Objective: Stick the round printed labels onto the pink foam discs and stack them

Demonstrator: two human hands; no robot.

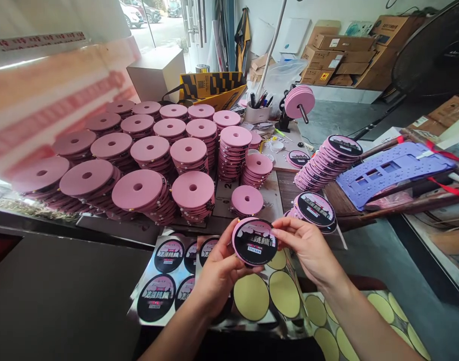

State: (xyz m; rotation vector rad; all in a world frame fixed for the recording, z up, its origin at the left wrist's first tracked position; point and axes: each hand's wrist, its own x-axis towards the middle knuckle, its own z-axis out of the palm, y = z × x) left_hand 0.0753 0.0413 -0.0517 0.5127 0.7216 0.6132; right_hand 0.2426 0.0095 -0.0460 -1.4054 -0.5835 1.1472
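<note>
A pink round spool (254,241) with a black and pink label on its face is held between both hands above the sticker sheets. My left hand (219,271) grips its left and lower edge with thumb and fingers. My right hand (307,244) pinches its right edge, fingers pressed on the label. Under the hands lies a glossy sheet of round black stickers (165,281). Beside it is a sheet with several stickers peeled off, showing yellow circles (267,296).
Many stacks of plain pink spools (139,165) cover the table behind. Labelled spools lean in a row (327,160) and in a small pile (315,209) at the right. A purple plastic tray (391,170), a pen cup (256,111), cardboard boxes (338,57) and a black fan (436,55) stand beyond.
</note>
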